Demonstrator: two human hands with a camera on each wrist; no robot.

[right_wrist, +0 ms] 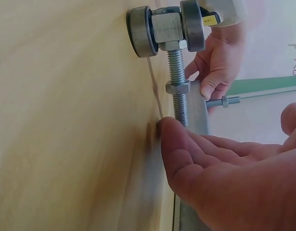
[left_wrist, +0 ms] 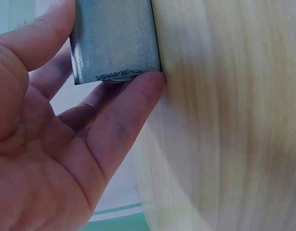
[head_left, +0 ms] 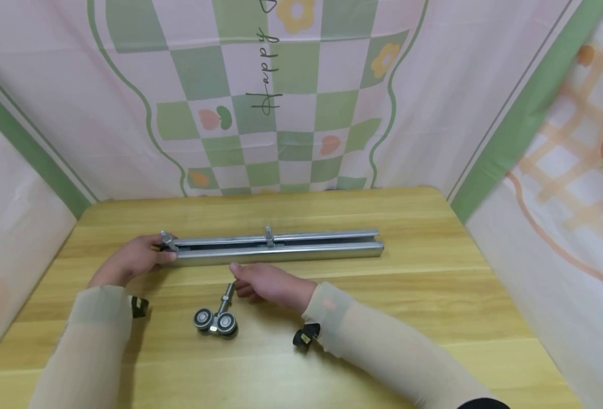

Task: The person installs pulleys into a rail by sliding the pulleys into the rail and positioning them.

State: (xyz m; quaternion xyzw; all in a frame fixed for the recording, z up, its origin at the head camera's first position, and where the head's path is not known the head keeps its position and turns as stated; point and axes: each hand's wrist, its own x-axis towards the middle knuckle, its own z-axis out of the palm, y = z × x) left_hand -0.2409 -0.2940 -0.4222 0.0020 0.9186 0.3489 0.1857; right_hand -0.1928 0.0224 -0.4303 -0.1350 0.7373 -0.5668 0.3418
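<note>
A long metal rail (head_left: 327, 251) with a slot along its top lies across the table. My left hand (head_left: 136, 258) grips its left end, thumb on the near side and fingers around the end. A threaded bolt (head_left: 168, 241) sticks up from the slot there; another bolt (head_left: 269, 236) stands near the rail's middle. In front of the rail, a roller trolley (head_left: 216, 322) lies with its wheels toward me and its bolt, carrying a nut (right_wrist: 178, 88), pointing at the rail. My right hand (head_left: 275, 285) has its fingertips (right_wrist: 173, 127) right at the bolt's tip, the thumb held apart.
The wooden table (head_left: 424, 318) carries the rail and trolley. A patterned cloth (head_left: 291, 113) hangs behind the table's back edge, with more cloth at both sides. Each wrist wears a small black camera (head_left: 306, 336).
</note>
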